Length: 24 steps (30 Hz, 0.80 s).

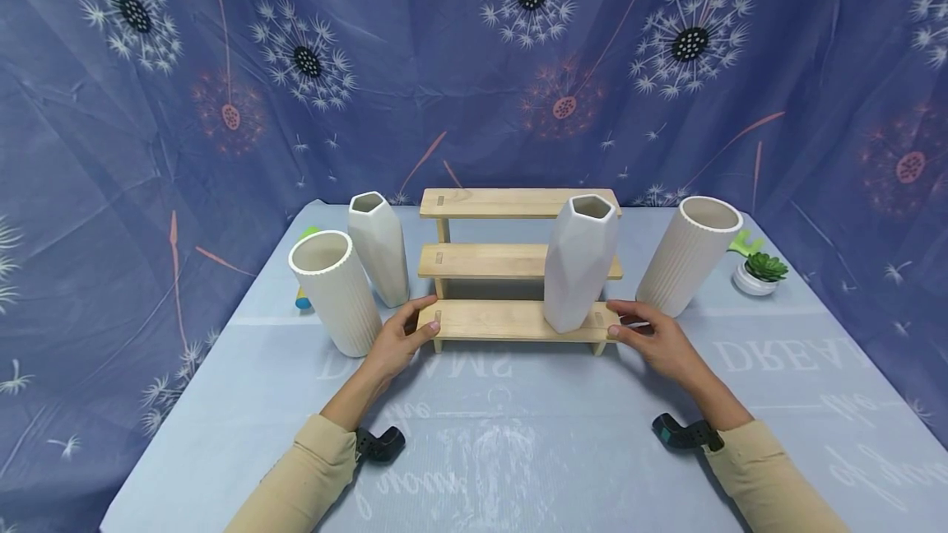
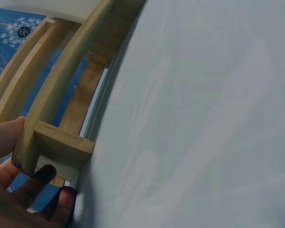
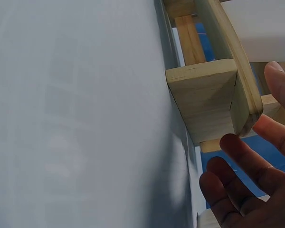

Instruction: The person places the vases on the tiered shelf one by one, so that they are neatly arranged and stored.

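A pale wooden three-tier stand [image 1: 489,320] is between my hands. My left hand [image 1: 402,340] grips the left end of its lowest shelf, thumb at the upper edge and fingers round the end, as the left wrist view shows. At the other end, my right hand [image 1: 659,344] has its fingers loosely spread; the index fingertip [image 3: 260,122] is right at the board's corner, and the thumb stands apart from the edge. A white faceted vase [image 1: 581,261] stands on the right part of the lowest shelf.
Left of the stand are a ribbed white vase [image 1: 336,294] and another faceted vase [image 1: 380,249], with a partly hidden green-and-blue item [image 1: 302,300] behind. A second ribbed vase [image 1: 689,253] and a small potted succulent [image 1: 759,272] are at right. A dandelion-print curtain [image 1: 459,64] hangs behind.
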Available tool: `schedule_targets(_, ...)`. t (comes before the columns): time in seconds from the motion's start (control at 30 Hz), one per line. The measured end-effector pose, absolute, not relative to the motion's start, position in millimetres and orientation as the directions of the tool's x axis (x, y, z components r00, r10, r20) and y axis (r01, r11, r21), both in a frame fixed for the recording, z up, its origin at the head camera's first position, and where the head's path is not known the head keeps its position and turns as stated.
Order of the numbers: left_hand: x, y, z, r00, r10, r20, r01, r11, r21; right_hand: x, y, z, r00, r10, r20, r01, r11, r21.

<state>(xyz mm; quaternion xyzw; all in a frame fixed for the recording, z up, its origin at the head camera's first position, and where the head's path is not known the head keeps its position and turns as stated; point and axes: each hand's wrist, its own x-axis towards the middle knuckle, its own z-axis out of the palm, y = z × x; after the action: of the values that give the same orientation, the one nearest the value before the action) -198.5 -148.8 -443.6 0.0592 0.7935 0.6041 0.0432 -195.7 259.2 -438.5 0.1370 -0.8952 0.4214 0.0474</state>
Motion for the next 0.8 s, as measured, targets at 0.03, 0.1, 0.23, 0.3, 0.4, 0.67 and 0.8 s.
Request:
schedule_targets(0.03,-199,-149,-444,-0.989,0.146,0.002,0.04,0.263,0.964,-195,259,-438,-0.959,-0.205,0.198,-0.283,0.612,-0.738)
schedule_targets(0.1,-199,-148,-443,-0.99,0.144,-0.004,0.034,0.257,0.966,-193,256,-435,-0.96,-0.204,0.192,-0.279,0.619,-0.734)
schedule_targets(0.23,-199,-148,-445,-0.99,0.142,-0.01,0.027,0.252,0.967,-184,248,-420,-0.963,-0.207,0.175,-0.268,0.632,-0.727)
schedule_targets(0.3,-199,-148,-445,-0.99,0.141,-0.009,0.027,0.252,0.967,-180,245,-413,-0.964,-0.207,0.169,-0.264,0.635,-0.726)
schedule_targets(0.4,-199,-148,-445,-0.99,0.142,-0.006,0.03,0.257,0.966,-178,242,-407,-0.966,-0.204,0.162,-0.257,0.641,-0.723)
schedule_targets(0.67,-198,-149,-443,-0.99,0.143,0.001,0.039,0.265,0.963,-178,243,-408,-0.966,-0.199,0.164,-0.255,0.641,-0.724)
schedule_targets(0.8,-198,-149,-443,-0.989,0.145,0.006,0.045,0.266,0.963,-178,243,-408,-0.966,-0.2,0.166,-0.257,0.644,-0.721)
